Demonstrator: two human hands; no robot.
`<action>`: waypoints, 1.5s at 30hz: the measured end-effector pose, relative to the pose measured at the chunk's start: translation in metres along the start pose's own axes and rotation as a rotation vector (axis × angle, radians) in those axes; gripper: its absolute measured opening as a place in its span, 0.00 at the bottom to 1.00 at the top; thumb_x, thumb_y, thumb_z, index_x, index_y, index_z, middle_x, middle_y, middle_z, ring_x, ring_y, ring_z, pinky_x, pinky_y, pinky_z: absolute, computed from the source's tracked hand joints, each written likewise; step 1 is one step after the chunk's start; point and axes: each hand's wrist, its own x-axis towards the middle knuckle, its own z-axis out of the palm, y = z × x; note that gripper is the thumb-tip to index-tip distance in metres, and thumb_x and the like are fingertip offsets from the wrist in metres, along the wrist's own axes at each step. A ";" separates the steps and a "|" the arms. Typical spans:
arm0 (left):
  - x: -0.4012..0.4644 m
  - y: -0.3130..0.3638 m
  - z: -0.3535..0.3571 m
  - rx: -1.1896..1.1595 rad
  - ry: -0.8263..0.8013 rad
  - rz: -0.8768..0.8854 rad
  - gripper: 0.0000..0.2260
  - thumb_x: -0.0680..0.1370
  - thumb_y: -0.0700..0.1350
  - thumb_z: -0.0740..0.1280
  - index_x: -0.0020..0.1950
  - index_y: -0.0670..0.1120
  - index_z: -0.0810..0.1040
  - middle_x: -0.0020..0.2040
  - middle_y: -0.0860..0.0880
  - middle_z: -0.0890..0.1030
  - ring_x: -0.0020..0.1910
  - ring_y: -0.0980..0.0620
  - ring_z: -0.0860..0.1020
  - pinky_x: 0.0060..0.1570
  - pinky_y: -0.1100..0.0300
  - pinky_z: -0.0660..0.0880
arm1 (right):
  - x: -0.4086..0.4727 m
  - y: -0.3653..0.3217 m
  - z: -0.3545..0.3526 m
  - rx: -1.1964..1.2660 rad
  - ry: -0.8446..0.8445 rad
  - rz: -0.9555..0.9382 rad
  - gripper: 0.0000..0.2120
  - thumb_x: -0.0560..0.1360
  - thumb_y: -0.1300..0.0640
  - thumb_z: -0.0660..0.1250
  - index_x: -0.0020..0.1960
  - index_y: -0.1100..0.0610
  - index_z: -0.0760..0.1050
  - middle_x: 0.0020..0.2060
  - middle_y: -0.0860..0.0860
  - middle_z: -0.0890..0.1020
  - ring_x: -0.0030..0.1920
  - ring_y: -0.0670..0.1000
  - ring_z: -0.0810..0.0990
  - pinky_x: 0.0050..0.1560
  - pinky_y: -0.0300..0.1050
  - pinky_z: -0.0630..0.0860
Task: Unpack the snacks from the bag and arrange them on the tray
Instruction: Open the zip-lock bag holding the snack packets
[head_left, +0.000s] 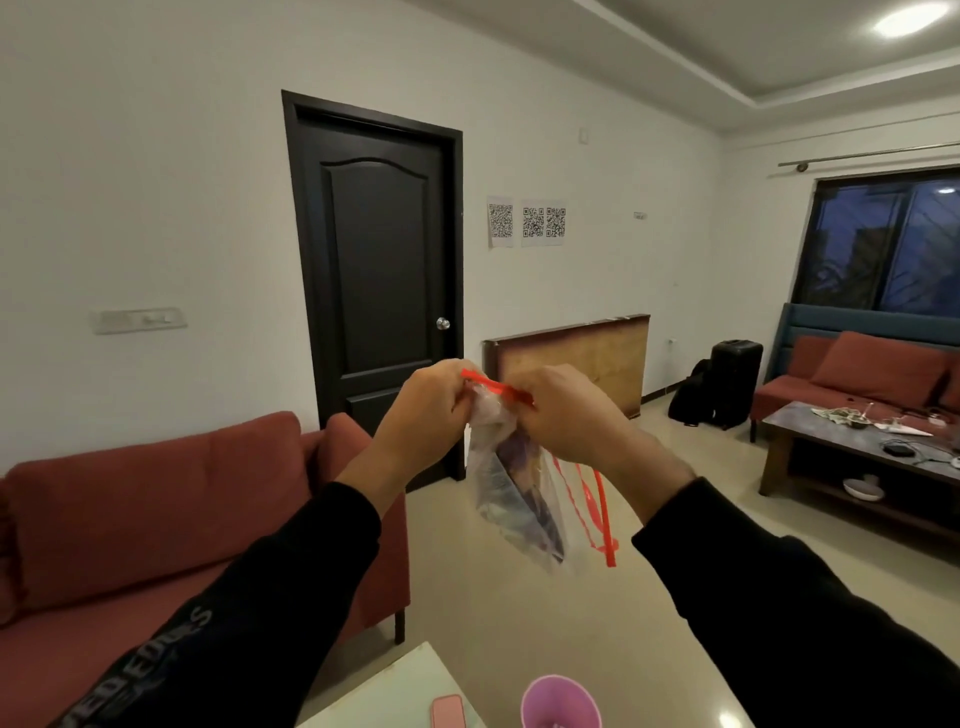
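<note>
A clear plastic bag (519, 499) with red drawstrings hangs in the air in front of me, at chest height. Dark purple snack packets show through its side. My left hand (426, 415) pinches the bag's gathered top on the left. My right hand (566, 410) grips the same top on the right, with the red string stretched between the two hands. Loose red string ends (602, 519) dangle below my right wrist. No tray is in view.
A white table corner (405, 691) lies at the bottom edge with a pink cup (561, 701) and a pink flat object (448, 712). A red sofa (145, 514) stands left, a dark door (379, 270) ahead, and a coffee table (857, 447) with clutter at right.
</note>
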 end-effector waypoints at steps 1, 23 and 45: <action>0.001 0.000 0.000 -0.004 -0.002 0.007 0.07 0.76 0.34 0.65 0.49 0.41 0.81 0.43 0.47 0.82 0.41 0.52 0.80 0.45 0.57 0.79 | 0.002 0.006 0.000 0.034 -0.013 0.018 0.19 0.78 0.57 0.62 0.30 0.45 0.66 0.28 0.44 0.74 0.30 0.43 0.72 0.34 0.39 0.66; -0.015 0.014 0.002 -0.380 -0.008 -0.323 0.10 0.76 0.58 0.67 0.45 0.56 0.84 0.42 0.44 0.84 0.44 0.43 0.82 0.47 0.52 0.82 | 0.024 0.041 0.005 0.615 -0.542 0.013 0.17 0.81 0.51 0.62 0.36 0.49 0.81 0.29 0.43 0.82 0.30 0.41 0.81 0.35 0.33 0.76; -0.058 -0.034 -0.061 -0.263 0.319 -0.688 0.17 0.81 0.53 0.62 0.44 0.40 0.79 0.31 0.52 0.78 0.29 0.57 0.77 0.32 0.65 0.75 | 0.058 -0.002 0.041 0.529 -0.478 -0.074 0.06 0.79 0.50 0.65 0.49 0.45 0.81 0.38 0.43 0.86 0.40 0.44 0.85 0.48 0.42 0.80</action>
